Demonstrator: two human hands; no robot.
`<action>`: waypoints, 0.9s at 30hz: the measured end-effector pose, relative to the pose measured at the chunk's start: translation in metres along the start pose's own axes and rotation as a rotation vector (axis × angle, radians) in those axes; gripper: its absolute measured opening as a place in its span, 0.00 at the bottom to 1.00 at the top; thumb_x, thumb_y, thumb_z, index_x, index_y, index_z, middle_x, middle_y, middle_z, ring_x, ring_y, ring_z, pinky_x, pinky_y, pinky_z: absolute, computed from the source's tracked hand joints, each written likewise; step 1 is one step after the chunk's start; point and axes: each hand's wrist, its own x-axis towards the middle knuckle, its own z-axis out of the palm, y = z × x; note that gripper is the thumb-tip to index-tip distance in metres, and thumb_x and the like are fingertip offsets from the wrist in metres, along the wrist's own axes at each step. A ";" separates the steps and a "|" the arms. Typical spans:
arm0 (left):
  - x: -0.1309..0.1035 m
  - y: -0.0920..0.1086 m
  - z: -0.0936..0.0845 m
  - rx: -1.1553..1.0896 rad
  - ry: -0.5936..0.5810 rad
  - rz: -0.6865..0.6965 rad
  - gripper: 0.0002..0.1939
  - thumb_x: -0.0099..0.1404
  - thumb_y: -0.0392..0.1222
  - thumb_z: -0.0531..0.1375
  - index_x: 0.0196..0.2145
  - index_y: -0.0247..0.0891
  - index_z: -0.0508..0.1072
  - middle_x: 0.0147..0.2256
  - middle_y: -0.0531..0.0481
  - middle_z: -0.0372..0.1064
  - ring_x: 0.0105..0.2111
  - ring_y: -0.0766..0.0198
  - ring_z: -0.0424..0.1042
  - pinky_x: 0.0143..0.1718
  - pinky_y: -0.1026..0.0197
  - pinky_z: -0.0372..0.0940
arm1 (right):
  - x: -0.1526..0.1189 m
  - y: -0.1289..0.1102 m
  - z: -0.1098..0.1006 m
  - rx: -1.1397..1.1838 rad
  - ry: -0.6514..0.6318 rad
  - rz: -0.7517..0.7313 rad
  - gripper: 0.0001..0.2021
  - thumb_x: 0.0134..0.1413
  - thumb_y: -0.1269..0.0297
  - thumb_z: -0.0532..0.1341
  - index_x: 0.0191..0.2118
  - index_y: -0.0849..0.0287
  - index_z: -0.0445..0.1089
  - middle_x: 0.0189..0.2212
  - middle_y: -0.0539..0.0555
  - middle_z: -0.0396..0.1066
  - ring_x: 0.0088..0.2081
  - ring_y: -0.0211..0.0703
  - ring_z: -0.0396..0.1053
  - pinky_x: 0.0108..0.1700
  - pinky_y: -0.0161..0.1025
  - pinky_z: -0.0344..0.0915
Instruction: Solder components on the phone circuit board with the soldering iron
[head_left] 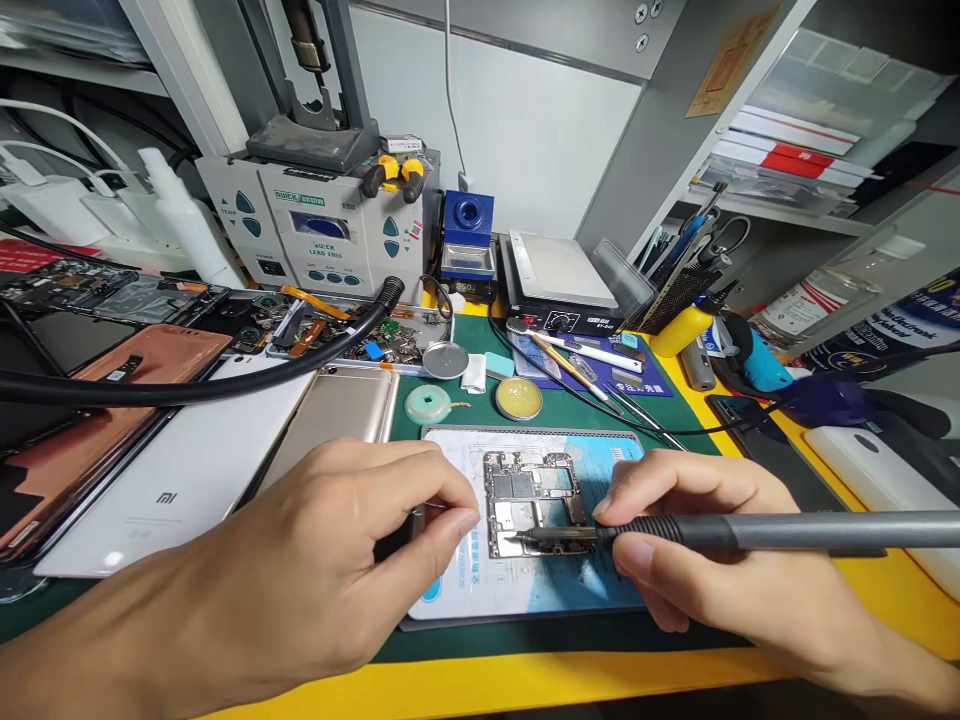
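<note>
The circuit board (517, 488) lies flat on a white and blue pad (457, 455) on the counter (480, 690). It is thin and roughly rectangular, with an irregular outline, a cut-out through which the blue shows, silvery metal patches, a darker grey block toward its upper left and small parts crowding its edges. Right of the board, the right hand (712, 580) grips a grey soldering iron (750, 530), whose dark tip reaches over the board's lower part; contact is unclear. Left of the board, the left hand (352, 540) has thumb and forefinger pinched together; whether they hold something thin, I cannot tell. Beyond the board stands a round tin (518, 398) of yellow paste.
</note>
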 end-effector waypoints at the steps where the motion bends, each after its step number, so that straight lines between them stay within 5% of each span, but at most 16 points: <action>1: -0.001 0.000 -0.002 0.009 -0.010 0.032 0.12 0.86 0.39 0.66 0.41 0.45 0.84 0.29 0.57 0.78 0.26 0.67 0.71 0.29 0.64 0.65 | 0.001 0.003 -0.002 -0.012 -0.018 -0.040 0.10 0.44 0.69 0.89 0.29 0.51 0.91 0.25 0.49 0.82 0.19 0.33 0.71 0.21 0.29 0.65; 13: 0.000 0.000 -0.006 0.059 -0.020 0.105 0.14 0.86 0.33 0.62 0.41 0.44 0.84 0.30 0.61 0.81 0.24 0.72 0.72 0.27 0.65 0.64 | 0.007 0.030 -0.018 -0.096 -0.136 -0.208 0.06 0.68 0.57 0.86 0.39 0.50 0.96 0.21 0.48 0.73 0.19 0.37 0.67 0.20 0.31 0.66; 21: -0.001 0.001 -0.006 0.079 -0.014 0.119 0.14 0.86 0.33 0.62 0.41 0.43 0.84 0.30 0.61 0.82 0.24 0.71 0.70 0.27 0.64 0.63 | 0.008 0.025 -0.014 -0.134 -0.126 -0.230 0.05 0.65 0.60 0.86 0.37 0.50 0.95 0.22 0.50 0.78 0.18 0.38 0.68 0.18 0.33 0.65; 27: 0.001 0.002 -0.006 0.091 -0.011 0.124 0.15 0.87 0.34 0.61 0.41 0.42 0.84 0.30 0.60 0.81 0.25 0.70 0.71 0.28 0.63 0.64 | -0.001 0.006 0.000 -0.111 -0.001 -0.091 0.07 0.48 0.63 0.88 0.30 0.48 0.92 0.28 0.52 0.86 0.19 0.35 0.70 0.20 0.32 0.65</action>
